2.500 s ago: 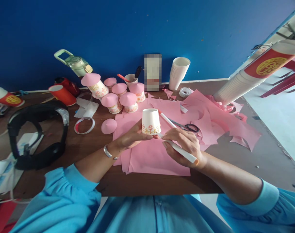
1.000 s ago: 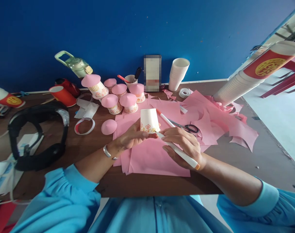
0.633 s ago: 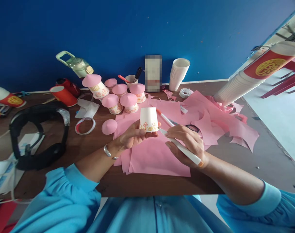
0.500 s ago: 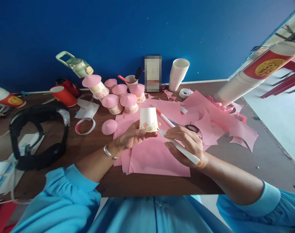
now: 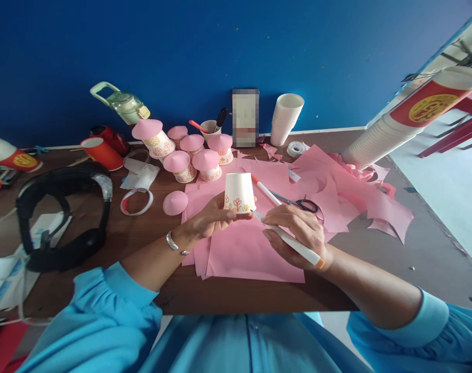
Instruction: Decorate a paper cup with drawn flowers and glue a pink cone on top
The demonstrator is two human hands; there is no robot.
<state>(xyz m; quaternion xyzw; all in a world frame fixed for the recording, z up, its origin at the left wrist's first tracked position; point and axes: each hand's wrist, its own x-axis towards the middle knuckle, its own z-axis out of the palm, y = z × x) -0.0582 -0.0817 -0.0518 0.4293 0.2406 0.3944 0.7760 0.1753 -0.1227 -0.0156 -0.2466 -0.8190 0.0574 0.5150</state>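
Gripping inverted paper cup (image 5: 239, 192), left hand (image 5: 211, 219); right hand (image 5: 298, 233) clamped on marker (image 5: 286, 238).

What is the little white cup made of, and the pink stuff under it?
The white cup looks like thin matte paper: dull surface, drawn-on flowers, same shape as the stacked cups. The pink sheets look like plain craft paper: flat, matte, with cut, jagged edges. The left hand holds the cup.

Both hands raised together over the table

The left hand (image 5: 210, 220) is cupped, fingers curled upward; the right hand (image 5: 298, 235) is closed in a writing grip, both forearms angled inward.
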